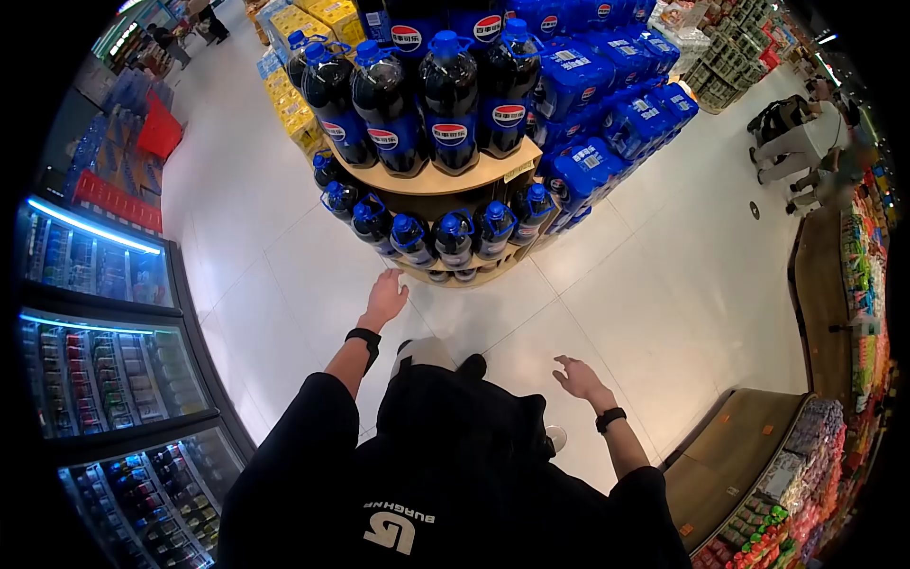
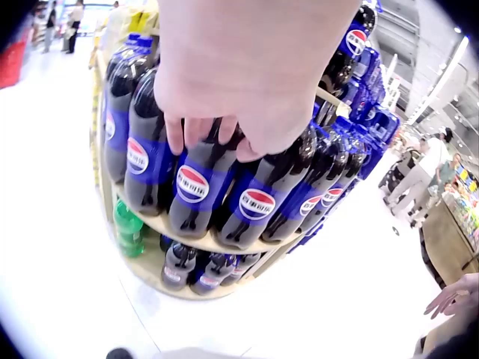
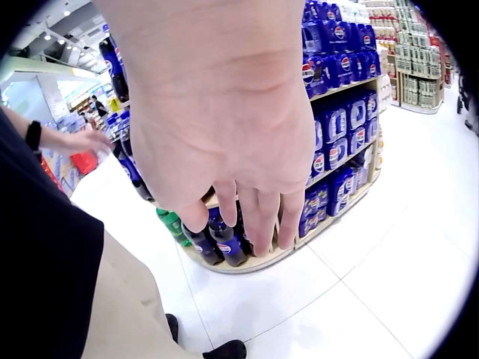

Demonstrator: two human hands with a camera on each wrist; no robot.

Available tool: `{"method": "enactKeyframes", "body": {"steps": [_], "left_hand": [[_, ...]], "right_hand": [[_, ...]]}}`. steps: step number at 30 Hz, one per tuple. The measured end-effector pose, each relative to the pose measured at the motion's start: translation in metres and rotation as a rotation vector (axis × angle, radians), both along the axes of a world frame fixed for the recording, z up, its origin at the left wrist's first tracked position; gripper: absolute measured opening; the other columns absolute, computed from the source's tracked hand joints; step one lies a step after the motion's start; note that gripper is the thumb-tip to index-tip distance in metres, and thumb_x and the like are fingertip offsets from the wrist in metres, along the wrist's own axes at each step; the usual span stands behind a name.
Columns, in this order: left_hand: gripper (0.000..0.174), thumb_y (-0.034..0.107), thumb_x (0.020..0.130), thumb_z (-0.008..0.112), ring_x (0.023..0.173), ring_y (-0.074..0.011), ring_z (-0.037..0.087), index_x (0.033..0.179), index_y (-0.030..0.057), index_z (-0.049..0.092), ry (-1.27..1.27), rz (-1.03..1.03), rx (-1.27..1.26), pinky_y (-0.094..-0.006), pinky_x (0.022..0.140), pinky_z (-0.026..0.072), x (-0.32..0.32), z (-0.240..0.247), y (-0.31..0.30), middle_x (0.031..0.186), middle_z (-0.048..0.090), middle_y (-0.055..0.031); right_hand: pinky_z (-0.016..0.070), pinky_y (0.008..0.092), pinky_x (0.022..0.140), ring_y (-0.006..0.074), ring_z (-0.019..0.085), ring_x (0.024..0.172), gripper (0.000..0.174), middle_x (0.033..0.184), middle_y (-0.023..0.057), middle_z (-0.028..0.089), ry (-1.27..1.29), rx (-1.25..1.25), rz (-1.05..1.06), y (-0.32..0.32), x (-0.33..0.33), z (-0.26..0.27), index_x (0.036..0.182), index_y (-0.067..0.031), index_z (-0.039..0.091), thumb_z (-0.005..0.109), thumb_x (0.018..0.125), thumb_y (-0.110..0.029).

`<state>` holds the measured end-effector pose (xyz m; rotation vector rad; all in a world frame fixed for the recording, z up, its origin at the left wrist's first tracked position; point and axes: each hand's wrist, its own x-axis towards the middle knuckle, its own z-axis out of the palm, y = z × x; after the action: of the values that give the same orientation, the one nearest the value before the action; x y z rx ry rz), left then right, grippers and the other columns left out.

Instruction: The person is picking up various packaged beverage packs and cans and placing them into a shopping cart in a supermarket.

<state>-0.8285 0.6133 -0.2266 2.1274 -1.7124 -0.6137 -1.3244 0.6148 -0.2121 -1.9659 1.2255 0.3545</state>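
Note:
My left hand [image 1: 386,300] reaches forward near the rounded end of a tiered shelf, its fingers relaxed and holding nothing. In the left wrist view the hand overlaps a row of large dark cola bottles [image 2: 193,185] with blue labels and caps. On the upper tier stand several more cola bottles [image 1: 449,104], and a lower tier [image 1: 417,248] carries others. My right hand [image 1: 582,381] is held out over the floor to the right with loosely spread fingers and nothing in it. Below its fingers, the right wrist view shows bottom-shelf bottles [image 3: 227,238].
Blue multipacks [image 1: 580,171] are stacked along the shelf's right side, yellow cartons [image 1: 289,100] on its left. Lit drinks fridges [image 1: 114,375] line the left. A wooden display stand [image 1: 730,455] with packaged goods is at right. People [image 1: 801,142] are in the right background.

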Motion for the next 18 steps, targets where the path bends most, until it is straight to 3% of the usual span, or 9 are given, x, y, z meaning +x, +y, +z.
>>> {"method": "enactKeyframes", "body": {"steps": [2, 3, 4, 6, 7, 8, 9, 12, 18], "left_hand": [[0.038, 0.024, 0.085, 0.063, 0.107, -0.0391, 0.062, 0.114, -0.0006, 0.062, 0.191, -0.067, 0.405, -0.044, 0.093, 0.0498, 0.007, -0.035, 0.032, 0.105, 0.068, -0.0241], [0.037, 0.029, 0.084, 0.065, 0.107, -0.0374, 0.063, 0.107, 0.0002, 0.066, 0.128, -0.156, 0.546, -0.043, 0.093, 0.0503, 0.008, -0.056, 0.053, 0.107, 0.068, -0.0231], [0.037, 0.032, 0.083, 0.066, 0.092, -0.0345, 0.069, 0.102, 0.0004, 0.069, 0.133, -0.252, 0.597, -0.0404, 0.084, 0.0547, 0.012, -0.075, 0.078, 0.098, 0.071, -0.0197], [0.033, 0.028, 0.087, 0.06, 0.068, -0.0249, 0.073, 0.103, 0.0011, 0.07, 0.324, -0.087, 0.825, -0.0366, 0.066, 0.0585, 0.018, -0.116, 0.13, 0.076, 0.073, -0.0134], [0.03, 0.022, 0.087, 0.056, 0.069, -0.023, 0.074, 0.105, 0.0023, 0.069, 0.448, 0.095, 0.913, -0.0359, 0.066, 0.0587, 0.013, -0.102, 0.149, 0.077, 0.073, -0.0133], [0.029, 0.014, 0.084, 0.058, 0.075, -0.0253, 0.074, 0.108, 0.0035, 0.069, 0.713, 0.281, 1.013, -0.0376, 0.073, 0.0584, 0.025, -0.133, 0.173, 0.081, 0.074, -0.0119], [0.032, 0.009, 0.078, 0.058, 0.085, -0.0313, 0.073, 0.107, 0.0089, 0.071, 0.349, 0.07, 0.962, -0.0418, 0.083, 0.0564, 0.01, -0.11, 0.183, 0.09, 0.074, -0.013], [0.028, 0.009, 0.071, 0.057, 0.095, -0.035, 0.066, 0.089, 0.0191, 0.077, 0.008, -0.124, 0.767, -0.0435, 0.092, 0.0514, -0.009, -0.104, 0.201, 0.093, 0.073, -0.0114], [0.023, 0.021, 0.086, 0.056, 0.08, -0.0246, 0.072, 0.097, 0.0083, 0.073, 0.275, -0.191, 0.849, -0.0363, 0.077, 0.0569, -0.06, -0.104, 0.086, 0.088, 0.074, -0.0098]], "right_hand": [[0.048, 0.0455, 0.097, 0.0397, 0.059, 0.112, 0.049, 0.12, 0.0237, 0.063, 0.035, 0.019, -0.041, -0.012, -0.01, 0.001, 0.136, -0.0053, 0.048, 0.057, 0.095, -0.03], [0.0478, 0.046, 0.097, 0.0396, 0.059, 0.113, 0.049, 0.122, 0.0242, 0.062, 0.051, 0.039, -0.032, -0.019, -0.01, 0.009, 0.136, -0.0052, 0.048, 0.057, 0.095, -0.03], [0.0476, 0.0464, 0.098, 0.0396, 0.058, 0.114, 0.048, 0.124, 0.0247, 0.061, 0.067, 0.054, -0.025, -0.026, -0.01, 0.016, 0.136, -0.0052, 0.048, 0.057, 0.095, -0.029], [0.0474, 0.0472, 0.098, 0.0396, 0.058, 0.115, 0.049, 0.126, 0.025, 0.06, 0.063, 0.034, 0.018, -0.041, -0.015, 0.015, 0.137, -0.0055, 0.046, 0.057, 0.095, -0.03], [0.0475, 0.0471, 0.098, 0.0397, 0.058, 0.115, 0.049, 0.125, 0.025, 0.06, 0.044, 0.02, 0.014, -0.05, -0.017, 0.016, 0.137, -0.0056, 0.046, 0.057, 0.095, -0.03], [0.0476, 0.0469, 0.098, 0.0399, 0.058, 0.115, 0.049, 0.125, 0.025, 0.06, 0.023, -0.001, 0.015, -0.064, -0.017, 0.02, 0.137, -0.0056, 0.046, 0.057, 0.095, -0.03], [0.0477, 0.0468, 0.098, 0.04, 0.058, 0.114, 0.05, 0.125, 0.0249, 0.06, -0.002, -0.024, 0.019, -0.084, -0.014, 0.023, 0.137, -0.0057, 0.046, 0.057, 0.095, -0.03], [0.0493, 0.0457, 0.095, 0.0396, 0.061, 0.107, 0.049, 0.121, 0.0255, 0.061, -0.102, -0.09, 0.024, -0.14, -0.002, 0.047, 0.137, -0.0059, 0.046, 0.056, 0.096, -0.029], [0.0506, 0.046, 0.091, 0.0407, 0.064, 0.101, 0.047, 0.117, 0.0256, 0.063, -0.224, -0.207, 0.114, -0.262, -0.001, 0.067, 0.137, -0.0059, 0.045, 0.055, 0.097, -0.03]]}}
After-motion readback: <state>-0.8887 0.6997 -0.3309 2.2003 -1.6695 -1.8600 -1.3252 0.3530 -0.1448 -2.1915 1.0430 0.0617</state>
